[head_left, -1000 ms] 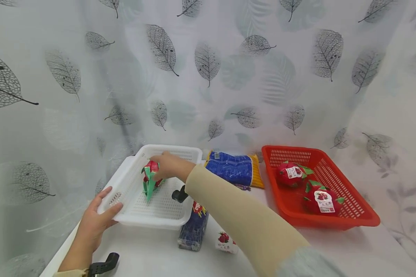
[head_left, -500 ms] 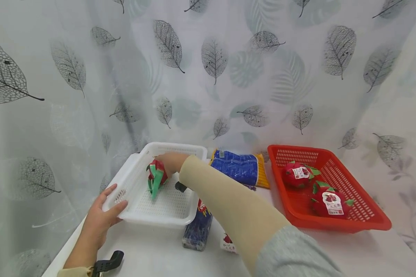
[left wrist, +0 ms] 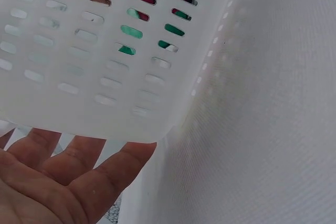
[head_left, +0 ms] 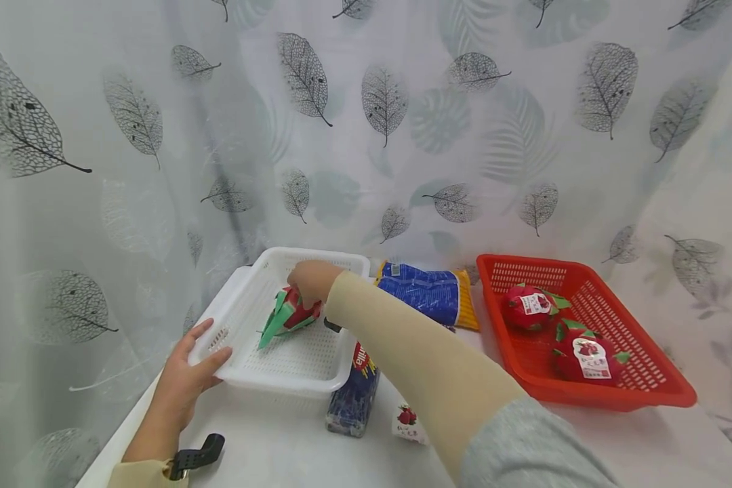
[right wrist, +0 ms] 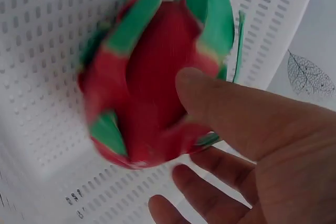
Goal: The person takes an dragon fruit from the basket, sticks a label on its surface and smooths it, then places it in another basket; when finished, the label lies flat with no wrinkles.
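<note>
A white perforated basket [head_left: 308, 359] sits on the left of the white table. At its near-left corner my left hand [head_left: 186, 376] holds the edge, thumb and index finger spread around the corner. In the left wrist view, the left fingers [left wrist: 113, 171] reach behind the basket's lower edge, their tips partly hidden. Inside the basket, my right hand [head_left: 317, 281] grips a red dragon fruit [right wrist: 152, 77] with long green scales. The right thumb [right wrist: 197, 90] lies on the fruit; the other fingers are below and beside it. The fruit's green end points toward the near left.
A red basket [head_left: 655, 369] with two labelled dragon fruits [head_left: 527, 308] stands at the right. Between the baskets lie a blue and yellow packet [head_left: 423, 291], a dark blue pack [head_left: 350, 407] and a small white labelled item [head_left: 407, 423]. A leaf-print curtain [head_left: 390, 169] hangs behind.
The right hand has shifted right and turned the dragon fruit, whose green end now points nearer left. The left hand stays at the basket corner. The head view has shifted slightly.
</note>
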{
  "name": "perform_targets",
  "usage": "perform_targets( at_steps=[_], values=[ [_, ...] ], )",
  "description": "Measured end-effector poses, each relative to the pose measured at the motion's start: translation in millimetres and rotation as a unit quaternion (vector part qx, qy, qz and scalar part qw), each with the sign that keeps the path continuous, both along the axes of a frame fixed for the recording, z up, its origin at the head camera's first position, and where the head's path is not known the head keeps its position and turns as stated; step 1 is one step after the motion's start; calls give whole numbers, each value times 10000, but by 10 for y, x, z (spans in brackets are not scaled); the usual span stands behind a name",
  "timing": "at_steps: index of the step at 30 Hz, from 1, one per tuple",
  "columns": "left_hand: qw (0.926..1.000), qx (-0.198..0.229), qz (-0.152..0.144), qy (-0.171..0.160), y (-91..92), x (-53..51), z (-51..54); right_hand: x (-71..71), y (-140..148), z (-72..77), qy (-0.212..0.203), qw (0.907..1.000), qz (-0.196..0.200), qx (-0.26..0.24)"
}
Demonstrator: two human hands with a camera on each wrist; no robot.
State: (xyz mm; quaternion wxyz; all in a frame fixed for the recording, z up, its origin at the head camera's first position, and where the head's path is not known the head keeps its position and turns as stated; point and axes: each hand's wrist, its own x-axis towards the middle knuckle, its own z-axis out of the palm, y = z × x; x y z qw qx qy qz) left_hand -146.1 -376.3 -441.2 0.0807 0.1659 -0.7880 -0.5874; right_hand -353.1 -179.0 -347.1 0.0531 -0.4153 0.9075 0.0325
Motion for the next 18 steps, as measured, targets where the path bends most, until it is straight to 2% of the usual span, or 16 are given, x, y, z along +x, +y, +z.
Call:
perform_targets(
  at_steps=[3, 7, 14, 18],
  values=[
    [10000, 6, 4, -8, -1, -11, -2, 57, 49, 58, -407, 9990, -149, -116],
    [10000, 17, 2, -49, -2, 2, 14, 177, 110, 142, -1070, 9918, -692, -128],
    [10000, 83, 17, -16, 13, 9, 0, 210, 133, 147, -809, 9940, -634, 381],
    [10000, 57, 1, 21, 7, -5, -14, 193, 165, 130, -1072, 9897, -836, 451]
  ],
)
